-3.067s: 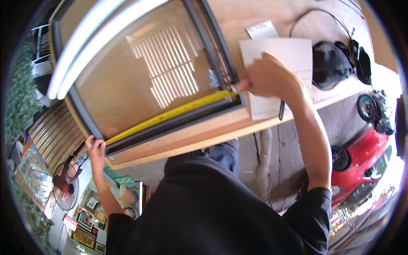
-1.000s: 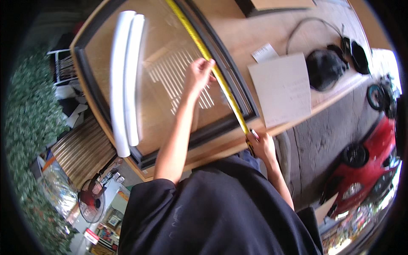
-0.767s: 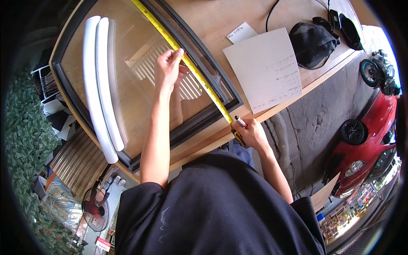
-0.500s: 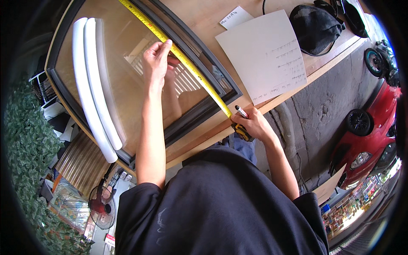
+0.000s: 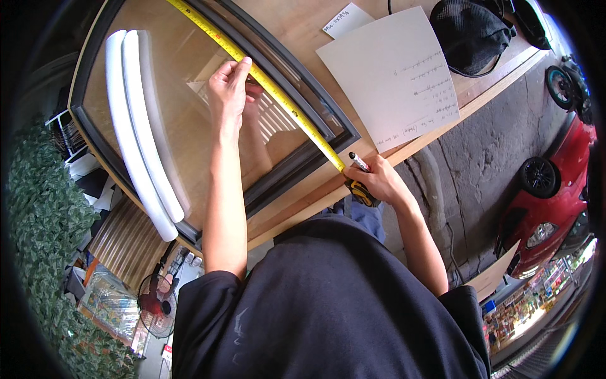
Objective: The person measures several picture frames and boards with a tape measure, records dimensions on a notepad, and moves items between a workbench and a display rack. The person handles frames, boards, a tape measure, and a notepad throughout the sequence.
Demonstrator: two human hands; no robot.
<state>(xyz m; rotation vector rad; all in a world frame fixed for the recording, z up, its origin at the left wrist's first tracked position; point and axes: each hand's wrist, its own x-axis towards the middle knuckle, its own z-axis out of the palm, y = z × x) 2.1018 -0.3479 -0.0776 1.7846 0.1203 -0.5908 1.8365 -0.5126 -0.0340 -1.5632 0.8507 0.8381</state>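
A yellow tape measure (image 5: 295, 114) is stretched across a dark-framed glass panel (image 5: 189, 82) lying on the wooden table. My left hand (image 5: 228, 91) is closed at the blade's edge, its thumb on the tape and its fingers curled above the glass. Beyond the panel's near right corner, my right hand (image 5: 382, 180) grips the black and yellow tape case, with a marker (image 5: 358, 162) held between its fingers too. The far end of the blade runs out of view at the top. Two white foam-like rolls (image 5: 136, 126) lie side by side on the glass.
Right of the panel lie a handwritten paper sheet (image 5: 391, 82), a small note card (image 5: 347, 21) and a black mesh cap (image 5: 470, 41). The table edge (image 5: 473, 110) runs along the right. A fan (image 5: 156, 305) stands lower left; a red car (image 5: 549, 208) is parked at right.
The whole view has shifted slightly. Both hands keep their hold on the tape, which stays stretched across the panel.
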